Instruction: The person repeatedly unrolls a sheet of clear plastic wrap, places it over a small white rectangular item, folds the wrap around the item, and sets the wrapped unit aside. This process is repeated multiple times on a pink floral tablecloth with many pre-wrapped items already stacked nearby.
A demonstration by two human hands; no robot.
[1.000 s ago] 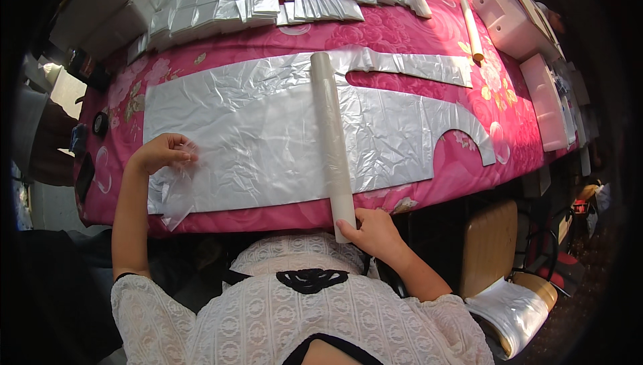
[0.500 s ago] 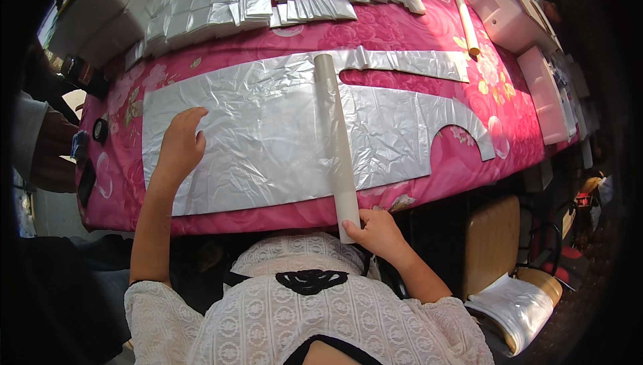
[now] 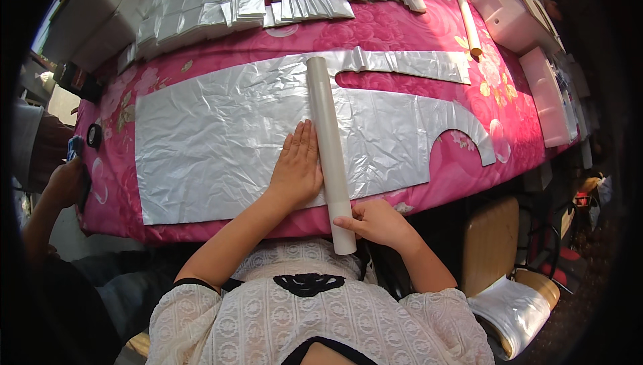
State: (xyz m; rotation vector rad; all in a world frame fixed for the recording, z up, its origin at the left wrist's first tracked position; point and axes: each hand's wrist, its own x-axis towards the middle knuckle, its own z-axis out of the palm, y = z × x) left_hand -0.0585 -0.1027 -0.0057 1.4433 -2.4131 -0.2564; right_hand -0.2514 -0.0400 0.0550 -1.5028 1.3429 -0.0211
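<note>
Lying which way, the roll (image 3: 329, 144)?
— Across the sheet (image 3: 214, 144) on the tabletop (image 3: 402, 27), long axis near to far, far end angled slightly left. Sheet runs left-right, strips (image 3: 415, 63) pointing right.
— Looks?
— Roll: pale, smooth, glossy. Sheet: silvery, crinkled.
— Grip?
— Right hand (image 3: 382, 223) gripping roll's near end; left hand (image 3: 297, 169) flat on sheet, fingers extended, beside roll.

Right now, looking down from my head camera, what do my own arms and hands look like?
The left sleeve and right sleeve are off-white, patterned and lace-like, ending around the elbows. Black trim shows at the left one's edge. Below them the arms are bare; neither the left hand nor the right hand shows a glove or watch.
</note>
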